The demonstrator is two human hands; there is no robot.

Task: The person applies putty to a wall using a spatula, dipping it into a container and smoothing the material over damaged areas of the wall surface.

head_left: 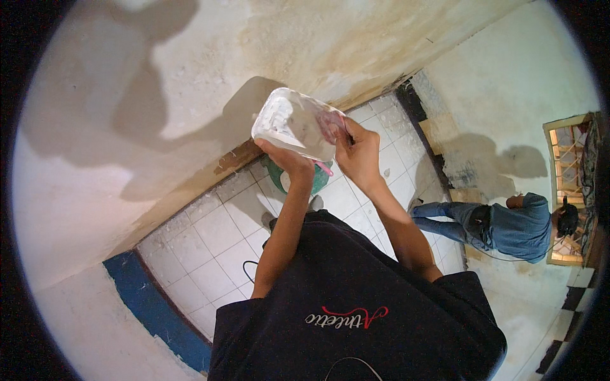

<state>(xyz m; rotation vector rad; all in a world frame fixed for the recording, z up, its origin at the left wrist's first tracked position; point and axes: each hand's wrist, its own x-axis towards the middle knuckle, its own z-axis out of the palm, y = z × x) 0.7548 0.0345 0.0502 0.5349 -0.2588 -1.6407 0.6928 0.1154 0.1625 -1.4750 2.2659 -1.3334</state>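
A white rectangular plastic tub [304, 100], tilted with its mouth toward me, is held up close to the stained wall. Its inside is coated with white paste-like residue. My left hand [291, 159] is closed around the tub's lower left side. At the right rim, my right hand [359, 152] is closed, its fingertips against a pinkish thing [330, 125] inside the tub whose kind I cannot make out. A pink handle-like end [324, 168] shows below the tub, beside my left hand; what it belongs to is hidden.
Behind my hands, a green round container [277, 176] stands on the white tiled floor [197, 254]. The patchy wall [210, 70] rises in front. To the right, another person [511, 225] stands by a window [567, 159]. A dark cable [246, 270] lies near my left arm.
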